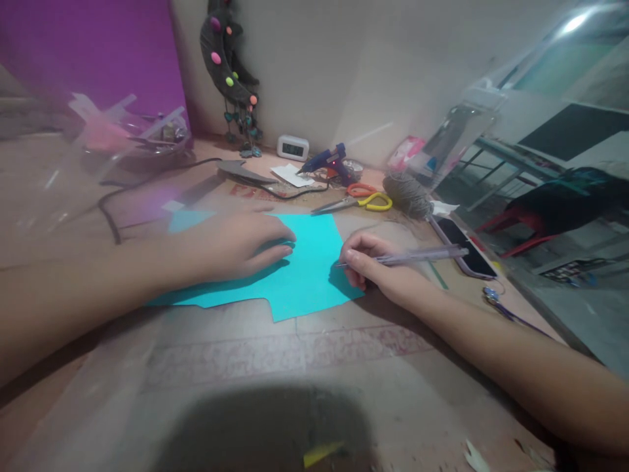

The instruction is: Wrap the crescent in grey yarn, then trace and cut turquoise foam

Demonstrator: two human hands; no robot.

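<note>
A turquoise sheet of paper point(309, 269) with a notched front edge lies flat on the table. My left hand point(246, 242) rests palm down across its left half, fingers stretched out and nothing in them; it hides part of the sheet. At the sheet's right edge, my right hand point(371, 262) pinches a slim, pale pen point(422, 255) between thumb and fingers. The pen's tip points left, close over the paper; whether it touches I cannot tell. Behind the sheet lie scissors point(376, 200) with yellow and orange handles.
Along the back stand a blue glue gun point(324, 160), a small white digital clock point(293, 148) and a ball of grey yarn point(407, 195). A phone point(464, 246) lies near the table's right edge. Clear plastic bags point(132, 131) sit at the left, by a black cord point(111, 219).
</note>
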